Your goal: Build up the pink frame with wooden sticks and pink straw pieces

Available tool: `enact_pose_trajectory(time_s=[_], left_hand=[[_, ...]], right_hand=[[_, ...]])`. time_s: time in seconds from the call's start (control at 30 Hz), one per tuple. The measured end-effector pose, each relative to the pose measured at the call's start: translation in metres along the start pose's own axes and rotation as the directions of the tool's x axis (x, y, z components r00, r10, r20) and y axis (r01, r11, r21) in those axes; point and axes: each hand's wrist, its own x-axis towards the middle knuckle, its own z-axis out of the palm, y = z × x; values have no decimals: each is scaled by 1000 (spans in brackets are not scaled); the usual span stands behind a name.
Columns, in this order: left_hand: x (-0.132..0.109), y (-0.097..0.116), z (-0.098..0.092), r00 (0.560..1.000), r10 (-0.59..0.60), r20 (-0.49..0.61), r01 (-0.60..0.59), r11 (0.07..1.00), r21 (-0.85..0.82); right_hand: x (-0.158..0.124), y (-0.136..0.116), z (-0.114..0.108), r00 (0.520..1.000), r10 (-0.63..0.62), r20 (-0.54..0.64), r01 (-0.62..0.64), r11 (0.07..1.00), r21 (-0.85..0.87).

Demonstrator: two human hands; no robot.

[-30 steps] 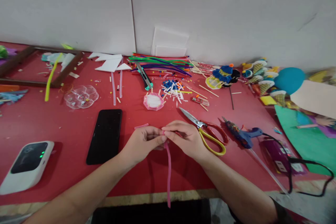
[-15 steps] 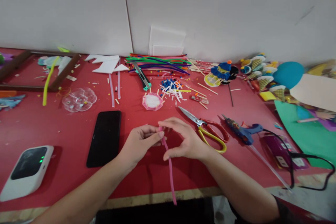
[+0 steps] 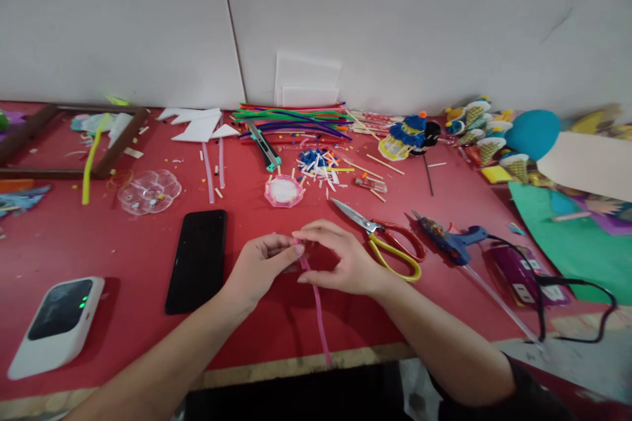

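A pink pipe cleaner (image 3: 320,322) hangs down past the table's front edge, its upper end bent between my hands. My left hand (image 3: 260,268) pinches that upper end between thumb and fingers. Curled around the same end, my right hand (image 3: 345,260) has its fingertips at the top and its thumb against the pipe cleaner lower down. The exact contact at the fingertips is partly hidden. Just beyond my hands lies a small pink-rimmed disc (image 3: 284,191) with a white middle and short sticks around its edge. Scissors (image 3: 378,233) with red and yellow handles lie right of my right hand.
A black phone (image 3: 196,262) and a white device (image 3: 56,329) lie at left. On the right is a blue glue gun (image 3: 451,240) with its cord. Behind are a cutter (image 3: 264,145), bundled pipe cleaners (image 3: 296,120) and cut scraps (image 3: 320,164).
My right thumb has closed in toward the pink pipe cleaner, narrowing the gap to the fingers. The left hand keeps its pinch. The camera view has shifted slightly.
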Motion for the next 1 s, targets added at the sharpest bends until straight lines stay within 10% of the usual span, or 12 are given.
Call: enact_pose_trajectory(time_s=[0.73,1.0], left_hand=[[5,-2,-2,962,266,-57,-268,963,-36],[-1,6,-3,974,171,151,-134,964,-230]], right_hand=[[-5,-6,19,911,373,-176,-339,920,196],[-4,-8,-5,965,-131,-227,55,948,-314]])
